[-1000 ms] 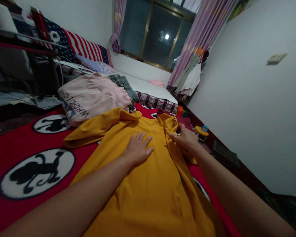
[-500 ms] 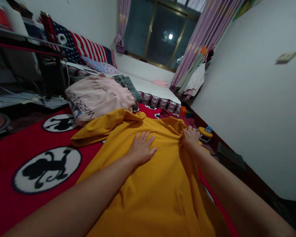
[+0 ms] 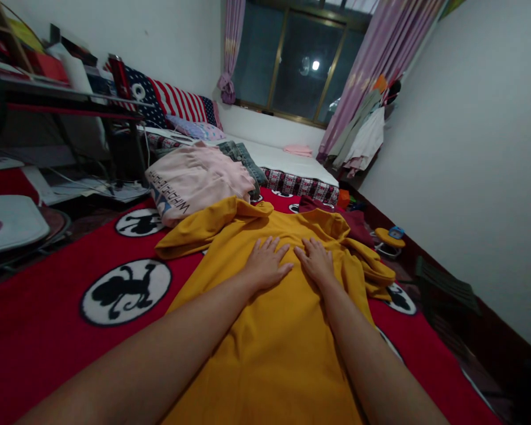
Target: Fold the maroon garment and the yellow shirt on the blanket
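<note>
At our left, the folded pink garment (image 3: 199, 177) lies on the red blanket (image 3: 48, 330), just beyond the near sleeve (image 3: 194, 233) of the yellow garment (image 3: 265, 354), which is spread before us on that blanket. Our left hand (image 3: 269, 264) rests palm down on its upper front, fingers spread, grip open and holding nothing. Our right hand (image 3: 316, 260) lies beside it, likewise open and unloaded. We judge this to be smoothing. Further right, the other sleeve (image 3: 374, 265) sits rumpled; straightening it would call for our right fingers to pinch its cloth.
</note>
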`<state>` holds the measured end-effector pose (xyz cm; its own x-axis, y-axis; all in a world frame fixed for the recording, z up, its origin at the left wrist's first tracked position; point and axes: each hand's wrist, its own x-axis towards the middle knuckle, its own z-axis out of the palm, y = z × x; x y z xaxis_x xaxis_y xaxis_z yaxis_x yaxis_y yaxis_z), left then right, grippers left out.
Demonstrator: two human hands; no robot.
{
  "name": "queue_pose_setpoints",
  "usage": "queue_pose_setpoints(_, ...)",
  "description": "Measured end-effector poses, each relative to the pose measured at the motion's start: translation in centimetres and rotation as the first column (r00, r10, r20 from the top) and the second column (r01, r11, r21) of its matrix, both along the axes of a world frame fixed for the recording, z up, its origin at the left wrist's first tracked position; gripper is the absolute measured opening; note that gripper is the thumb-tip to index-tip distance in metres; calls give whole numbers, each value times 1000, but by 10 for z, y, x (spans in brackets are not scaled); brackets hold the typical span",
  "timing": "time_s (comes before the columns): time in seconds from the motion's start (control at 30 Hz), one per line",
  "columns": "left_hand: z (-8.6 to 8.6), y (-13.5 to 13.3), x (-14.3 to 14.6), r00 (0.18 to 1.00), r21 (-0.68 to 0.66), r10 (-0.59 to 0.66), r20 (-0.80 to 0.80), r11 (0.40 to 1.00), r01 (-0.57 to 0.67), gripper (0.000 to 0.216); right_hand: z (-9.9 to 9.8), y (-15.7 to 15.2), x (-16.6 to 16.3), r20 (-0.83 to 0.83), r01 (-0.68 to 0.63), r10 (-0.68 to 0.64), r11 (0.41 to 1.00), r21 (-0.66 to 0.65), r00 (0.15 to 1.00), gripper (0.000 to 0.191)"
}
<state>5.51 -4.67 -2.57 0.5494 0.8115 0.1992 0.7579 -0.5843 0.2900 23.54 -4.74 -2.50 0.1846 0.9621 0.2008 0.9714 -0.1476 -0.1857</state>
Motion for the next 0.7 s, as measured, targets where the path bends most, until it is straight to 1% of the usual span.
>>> queue_pose_setpoints(0.1,1,2,0,1000,-13,1,14,1000,0,66,2,0,0,-18,-6,6,1000,15,1000,51)
queue_pose_setpoints(0.2,4,12,1,1000,-2,13,27,1000,-13,63,3,-2,-1,-33,-17,18,999,39,999,50)
queue_pose_setpoints(0.27,8,25,0,1000,22,-1,-4,1000,1,61,3,-3,-1,-39,-19,21,999,50,999,49)
queue_pose_setpoints(0.37,17,54,-8,993,85,-7,-121,996,18,60,2,-2,-1,-54,-13,16,998,60,998,49)
queue_pose_setpoints(0.43,24,76,-17,976,143,38,-215,990,-7,57,2,-2,-1,-66,-14,18,998,62,998,49)
queue_pose_setpoints(0.53,32,101,-32,931,218,183,-315,969,-117,52,1,-1,0,-81,-10,15,998,55,997,49)
queue_pose_setpoints(0.6,35,107,-42,909,232,236,-345,959,-161,50,1,0,0,-77,-1,5,999,46,997,50)
queue_pose_setpoints(0.63,37,106,-47,906,229,232,-354,961,-157,49,1,1,0,-70,3,0,999,42,998,50)
queue_pose_setpoints(0.7,41,98,-59,906,206,184,-381,972,-111,42,0,2,0,-46,8,-7,1000,29,999,51)
